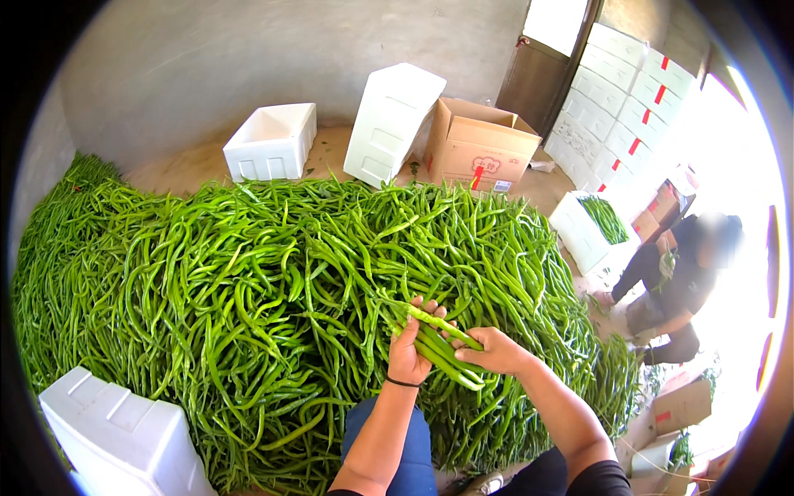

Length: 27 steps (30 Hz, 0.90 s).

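A large heap of long green chili peppers spreads across the floor in front of me. Over its near right part, my left hand is closed round a small bunch of chili peppers, their ends sticking out toward the lower right. My right hand pinches the end of one lighter green pepper that lies across the top of the bunch. Its other end passes over my left fingers. A dark band circles my left wrist.
Behind the heap stand a white foam box, a tilted foam box and an open carton. Another foam box is at lower left. At right, a person crouches beside a pepper-filled box; stacked boxes stand behind.
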Each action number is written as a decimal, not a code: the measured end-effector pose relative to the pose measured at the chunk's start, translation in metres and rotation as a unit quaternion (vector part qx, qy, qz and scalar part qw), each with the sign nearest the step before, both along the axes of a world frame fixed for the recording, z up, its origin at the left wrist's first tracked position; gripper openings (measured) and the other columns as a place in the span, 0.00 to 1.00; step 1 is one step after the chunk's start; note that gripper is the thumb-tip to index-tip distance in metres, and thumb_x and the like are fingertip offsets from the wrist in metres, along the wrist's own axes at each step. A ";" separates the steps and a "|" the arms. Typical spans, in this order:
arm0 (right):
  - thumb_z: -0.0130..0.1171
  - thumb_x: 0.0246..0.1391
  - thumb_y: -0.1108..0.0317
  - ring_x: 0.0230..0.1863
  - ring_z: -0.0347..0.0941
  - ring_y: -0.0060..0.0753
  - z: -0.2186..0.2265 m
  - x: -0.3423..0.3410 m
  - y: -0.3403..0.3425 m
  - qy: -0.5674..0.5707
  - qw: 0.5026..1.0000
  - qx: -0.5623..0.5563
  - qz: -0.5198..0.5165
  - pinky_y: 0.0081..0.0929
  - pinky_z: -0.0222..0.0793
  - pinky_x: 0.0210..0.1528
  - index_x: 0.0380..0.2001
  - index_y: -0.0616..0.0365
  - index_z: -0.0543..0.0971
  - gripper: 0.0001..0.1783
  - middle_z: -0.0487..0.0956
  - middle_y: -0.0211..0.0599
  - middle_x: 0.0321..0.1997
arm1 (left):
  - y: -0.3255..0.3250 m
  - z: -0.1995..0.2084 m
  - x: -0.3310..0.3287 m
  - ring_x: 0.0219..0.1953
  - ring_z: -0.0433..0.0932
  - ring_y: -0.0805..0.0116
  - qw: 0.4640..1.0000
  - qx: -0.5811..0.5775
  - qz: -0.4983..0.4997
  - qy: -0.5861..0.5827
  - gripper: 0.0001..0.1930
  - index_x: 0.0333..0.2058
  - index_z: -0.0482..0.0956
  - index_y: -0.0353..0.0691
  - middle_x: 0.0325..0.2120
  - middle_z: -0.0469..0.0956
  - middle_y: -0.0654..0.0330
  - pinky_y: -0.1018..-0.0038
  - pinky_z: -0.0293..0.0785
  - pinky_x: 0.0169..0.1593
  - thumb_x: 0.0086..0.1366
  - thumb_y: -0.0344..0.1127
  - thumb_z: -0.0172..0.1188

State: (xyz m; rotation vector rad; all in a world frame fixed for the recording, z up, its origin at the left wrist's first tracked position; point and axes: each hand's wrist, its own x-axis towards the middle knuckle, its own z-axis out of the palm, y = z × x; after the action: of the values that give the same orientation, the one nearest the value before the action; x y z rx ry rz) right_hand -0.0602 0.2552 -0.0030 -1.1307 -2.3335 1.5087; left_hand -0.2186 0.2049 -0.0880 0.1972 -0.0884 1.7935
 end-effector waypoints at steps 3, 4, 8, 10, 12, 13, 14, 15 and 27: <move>0.54 0.57 0.58 0.31 0.73 0.38 -0.007 -0.005 -0.007 -0.021 0.997 0.055 -0.047 0.32 0.68 0.37 0.37 0.61 0.76 0.16 0.77 0.42 0.28 | 0.001 0.000 -0.001 0.53 0.69 0.59 0.999 -0.037 0.017 -0.002 0.16 0.53 0.63 0.44 0.49 0.70 0.57 0.52 0.69 0.55 0.68 0.39 0.47; 0.52 0.57 0.57 0.32 0.74 0.43 -0.006 -0.007 -0.011 -0.029 0.995 0.051 -0.077 0.34 0.68 0.38 0.36 0.61 0.75 0.16 0.77 0.44 0.29 | 0.001 0.000 -0.001 0.53 0.69 0.60 0.998 -0.056 0.020 -0.004 0.16 0.53 0.63 0.44 0.50 0.70 0.58 0.52 0.68 0.55 0.68 0.39 0.47; 0.51 0.57 0.58 0.36 0.73 0.54 -0.012 -0.008 -0.023 -0.001 0.966 0.252 -0.061 0.42 0.67 0.37 0.36 0.60 0.74 0.15 0.76 0.49 0.31 | 0.000 0.000 -0.002 0.54 0.69 0.60 0.996 -0.090 0.021 -0.003 0.15 0.52 0.63 0.44 0.51 0.69 0.59 0.51 0.68 0.55 0.69 0.39 0.46; 0.55 0.54 0.59 0.27 0.70 0.50 -0.017 -0.010 -0.025 0.017 0.962 0.261 -0.073 0.37 0.65 0.31 0.31 0.64 0.74 0.16 0.73 0.49 0.25 | 0.000 0.001 -0.001 0.53 0.69 0.60 0.994 -0.107 0.019 0.008 0.15 0.51 0.63 0.44 0.47 0.71 0.59 0.52 0.69 0.54 0.69 0.38 0.47; 0.56 0.54 0.57 0.24 0.69 0.48 -0.018 -0.012 -0.020 0.002 0.967 0.243 -0.075 0.37 0.64 0.29 0.27 0.64 0.74 0.18 0.72 0.49 0.23 | 0.001 0.000 0.001 0.52 0.69 0.59 0.994 -0.110 0.015 0.012 0.15 0.51 0.63 0.44 0.44 0.71 0.59 0.52 0.69 0.54 0.68 0.38 0.48; 0.56 0.54 0.55 0.25 0.70 0.49 -0.016 -0.014 -0.018 -0.042 0.972 0.217 -0.076 0.38 0.65 0.29 0.26 0.63 0.74 0.19 0.73 0.49 0.24 | 0.002 0.000 0.002 0.50 0.71 0.59 0.993 -0.119 0.023 0.017 0.15 0.51 0.64 0.43 0.40 0.72 0.59 0.52 0.70 0.53 0.67 0.38 0.50; 0.56 0.53 0.53 0.26 0.71 0.51 -0.012 -0.015 -0.016 -0.086 0.975 0.190 -0.079 0.39 0.65 0.29 0.26 0.61 0.75 0.19 0.74 0.49 0.24 | 0.001 0.001 0.004 0.49 0.71 0.60 0.992 -0.120 0.020 0.031 0.16 0.51 0.64 0.43 0.40 0.72 0.59 0.52 0.70 0.53 0.67 0.38 0.51; 0.56 0.53 0.51 0.28 0.73 0.52 -0.010 -0.016 -0.016 -0.130 0.975 0.163 -0.081 0.41 0.66 0.30 0.25 0.60 0.75 0.20 0.75 0.48 0.24 | 0.000 0.003 0.003 0.47 0.72 0.60 0.991 -0.121 0.017 0.045 0.16 0.50 0.64 0.42 0.39 0.72 0.59 0.53 0.71 0.52 0.66 0.38 0.52; 0.47 0.61 0.54 0.30 0.72 0.42 -0.041 0.013 -0.008 -0.085 0.995 -0.056 -0.005 0.38 0.66 0.36 0.25 0.62 0.72 0.21 0.75 0.46 0.25 | -0.011 0.004 -0.004 0.36 0.73 0.66 0.984 -0.114 -0.096 0.097 0.08 0.38 0.71 0.45 0.32 0.71 0.63 0.61 0.73 0.48 0.61 0.32 0.59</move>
State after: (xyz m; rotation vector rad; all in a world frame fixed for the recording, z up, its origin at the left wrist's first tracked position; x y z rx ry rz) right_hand -0.0476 0.2473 -0.0441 -1.3455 -2.3709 1.6176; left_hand -0.2222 0.1939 -0.0840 0.1907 0.2292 1.5689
